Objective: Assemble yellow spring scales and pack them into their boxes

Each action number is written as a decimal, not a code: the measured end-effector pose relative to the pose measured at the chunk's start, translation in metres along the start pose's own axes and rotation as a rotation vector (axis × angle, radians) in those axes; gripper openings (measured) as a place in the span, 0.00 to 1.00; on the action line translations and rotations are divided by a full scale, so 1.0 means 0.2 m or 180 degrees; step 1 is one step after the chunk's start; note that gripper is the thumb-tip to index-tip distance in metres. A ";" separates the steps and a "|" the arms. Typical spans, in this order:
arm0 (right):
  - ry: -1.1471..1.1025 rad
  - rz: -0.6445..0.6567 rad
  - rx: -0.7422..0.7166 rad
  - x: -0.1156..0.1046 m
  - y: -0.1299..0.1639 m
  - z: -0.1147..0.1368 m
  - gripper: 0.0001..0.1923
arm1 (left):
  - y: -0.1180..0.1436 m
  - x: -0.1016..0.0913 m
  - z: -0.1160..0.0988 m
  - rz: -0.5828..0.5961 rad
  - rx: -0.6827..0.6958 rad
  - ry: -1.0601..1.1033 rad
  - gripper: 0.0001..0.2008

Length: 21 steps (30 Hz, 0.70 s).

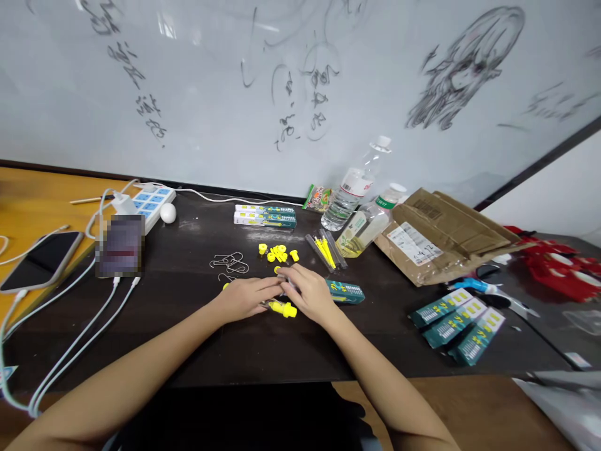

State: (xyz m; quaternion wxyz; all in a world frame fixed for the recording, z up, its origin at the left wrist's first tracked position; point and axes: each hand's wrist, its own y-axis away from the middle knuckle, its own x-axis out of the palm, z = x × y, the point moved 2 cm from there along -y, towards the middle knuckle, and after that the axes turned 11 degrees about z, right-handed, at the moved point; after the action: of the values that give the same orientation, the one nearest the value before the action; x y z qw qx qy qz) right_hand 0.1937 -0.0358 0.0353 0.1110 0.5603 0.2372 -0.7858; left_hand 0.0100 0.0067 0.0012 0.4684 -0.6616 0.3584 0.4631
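Observation:
My left hand and my right hand meet over the dark table, fingertips closed together. Whatever they pinch is mostly hidden by the fingers. A yellow plastic piece shows just below the fingers; whether a hand grips it, I cannot tell. Under the right hand's edge lies a green box, partly covered. Beyond the hands are several small yellow plastic parts. Bent metal wire hooks lie up and left of the left hand. Clear tubes and yellow strips are up and right of the right hand.
White-green boxes lie at the back. Two bottles, one of water, one of yellowish liquid, stand beside a brown parcel. More green boxes lie right, near scissors. Phones, cables and a power strip occupy the left.

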 end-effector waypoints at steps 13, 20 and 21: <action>-0.0013 0.0440 -0.0141 -0.02 0.01 0.00 0.23 | 0.01 -0.03 0.03 -0.0249 0.0134 0.0073 0.10; -0.0013 0.0626 0.0154 0.00 0.01 -0.05 0.21 | 0.00 -0.05 0.05 -0.0126 -0.0119 0.0482 0.10; -0.0025 0.0606 0.0157 0.00 0.02 -0.05 0.21 | 0.00 -0.05 0.06 -0.0038 -0.0258 0.0590 0.10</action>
State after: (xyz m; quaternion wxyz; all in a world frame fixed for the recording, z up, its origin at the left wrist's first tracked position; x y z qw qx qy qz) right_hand 0.2041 -0.0335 0.0316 0.1722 0.5798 0.1631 -0.7795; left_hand 0.0029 0.0187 0.0092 0.4088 -0.7221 0.3773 0.4112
